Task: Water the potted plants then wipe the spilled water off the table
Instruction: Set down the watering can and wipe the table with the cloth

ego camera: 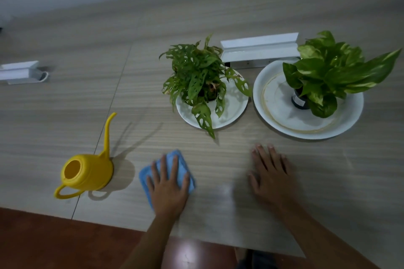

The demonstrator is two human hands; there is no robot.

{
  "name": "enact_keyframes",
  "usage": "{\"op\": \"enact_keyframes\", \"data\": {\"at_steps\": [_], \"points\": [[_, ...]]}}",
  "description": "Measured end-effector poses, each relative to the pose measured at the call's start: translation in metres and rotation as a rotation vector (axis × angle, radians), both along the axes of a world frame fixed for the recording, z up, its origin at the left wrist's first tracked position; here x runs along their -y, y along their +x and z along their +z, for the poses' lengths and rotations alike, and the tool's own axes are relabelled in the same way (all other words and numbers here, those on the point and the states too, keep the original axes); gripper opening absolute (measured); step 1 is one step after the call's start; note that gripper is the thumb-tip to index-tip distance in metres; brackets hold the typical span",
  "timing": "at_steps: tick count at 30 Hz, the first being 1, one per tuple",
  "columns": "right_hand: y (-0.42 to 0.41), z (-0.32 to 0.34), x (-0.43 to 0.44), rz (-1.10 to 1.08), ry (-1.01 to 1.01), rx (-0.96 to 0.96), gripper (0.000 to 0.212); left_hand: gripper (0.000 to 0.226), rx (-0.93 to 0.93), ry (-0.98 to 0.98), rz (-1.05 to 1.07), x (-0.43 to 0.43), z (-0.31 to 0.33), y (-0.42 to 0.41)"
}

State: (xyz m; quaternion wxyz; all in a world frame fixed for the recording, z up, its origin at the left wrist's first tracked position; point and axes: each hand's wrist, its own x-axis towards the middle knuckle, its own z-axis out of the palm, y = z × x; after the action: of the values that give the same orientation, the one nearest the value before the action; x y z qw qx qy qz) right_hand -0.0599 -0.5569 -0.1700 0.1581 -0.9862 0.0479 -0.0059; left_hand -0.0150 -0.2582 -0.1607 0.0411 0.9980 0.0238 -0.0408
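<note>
My left hand lies flat with spread fingers on a blue cloth, pressing it to the wooden table near the front edge. My right hand rests palm down on the bare table to the right of the cloth, holding nothing. A yellow watering can with a long thin spout stands left of the cloth. Behind the hands, a holey-leaved plant sits on a small white plate. A broad-leaved plant in a dark pot stands on a larger white plate.
A white box-like fixture sits behind the two plates, and another lies at the far left. A seam runs across the tabletop by the can. Reddish floor shows below the table's front edge.
</note>
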Motion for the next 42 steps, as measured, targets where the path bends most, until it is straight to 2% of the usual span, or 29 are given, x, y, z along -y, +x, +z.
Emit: {"op": "enact_keyframes", "data": {"at_steps": [2,4,6,8,10,12,14,17,19,20,23,25,28,31,32,34,37,40,42], "points": [[-0.001,0.000,0.000,0.001,0.005,-0.019,0.067,0.070,-0.049,-0.017,-0.009,0.021,0.004,-0.038],[-0.001,0.000,0.001,0.006,0.014,-0.041,0.069,0.070,-0.077,-0.073,-0.152,0.057,0.001,-0.054],[-0.002,0.000,0.001,0.007,0.014,-0.051,0.069,0.069,-0.085,-0.094,-0.349,0.072,0.001,-0.033],[-0.002,0.001,0.000,-0.002,0.009,-0.049,0.067,0.070,-0.095,-0.082,-0.422,0.050,0.000,0.007],[-0.003,0.000,-0.003,-0.004,-0.019,-0.041,0.066,0.071,-0.059,-0.061,-0.252,0.004,-0.003,0.033],[-0.004,0.003,-0.006,-0.038,-0.032,-0.056,0.066,0.071,-0.007,-0.058,-0.079,-0.037,-0.005,0.021],[-0.003,0.008,-0.019,-0.139,-0.017,-0.056,0.067,0.071,-0.001,-0.036,-0.081,-0.044,-0.003,-0.013],[0.012,0.016,-0.063,-0.184,0.010,-0.037,0.068,0.072,-0.039,-0.100,-0.348,-0.014,-0.006,-0.035],[0.030,0.017,-0.098,-0.143,0.006,-0.021,0.066,0.071,-0.043,-0.136,-0.537,-0.008,-0.008,-0.002],[0.038,0.016,-0.112,-0.147,0.004,-0.014,0.066,0.070,-0.021,-0.113,-0.564,-0.017,-0.009,0.019],[0.051,0.007,-0.133,-0.208,-0.032,-0.028,0.066,0.069,0.025,-0.032,-0.308,-0.078,-0.011,0.057],[0.053,0.003,-0.134,-0.236,-0.077,-0.042,0.067,0.071,0.076,-0.048,-0.210,-0.104,-0.008,0.032],[0.052,0.001,-0.137,-0.247,-0.109,-0.046,0.066,0.076,-0.035,-0.114,-0.334,-0.088,0.000,-0.014],[0.052,0.002,-0.137,-0.249,-0.105,-0.030,0.066,0.073,-0.046,-0.142,-0.567,-0.059,-0.005,0.029],[0.052,0.002,-0.137,-0.254,-0.098,-0.040,0.066,0.071,-0.036,-0.112,-0.567,-0.060,-0.004,0.054],[0.052,0.000,-0.137,-0.254,-0.091,-0.061,0.065,0.071,0.003,-0.049,-0.411,-0.080,-0.006,0.092],[0.053,0.001,-0.137,-0.262,-0.090,-0.052,0.064,0.070,0.015,-0.072,-0.213,-0.109,-0.003,0.061],[0.054,0.003,-0.140,-0.284,-0.085,-0.048,0.064,0.072,-0.054,-0.127,-0.271,-0.096,0.005,0.007],[0.053,0.004,-0.140,-0.280,-0.091,-0.042,0.064,0.073,-0.065,-0.153,-0.439,-0.070,0.002,0.021]]}}
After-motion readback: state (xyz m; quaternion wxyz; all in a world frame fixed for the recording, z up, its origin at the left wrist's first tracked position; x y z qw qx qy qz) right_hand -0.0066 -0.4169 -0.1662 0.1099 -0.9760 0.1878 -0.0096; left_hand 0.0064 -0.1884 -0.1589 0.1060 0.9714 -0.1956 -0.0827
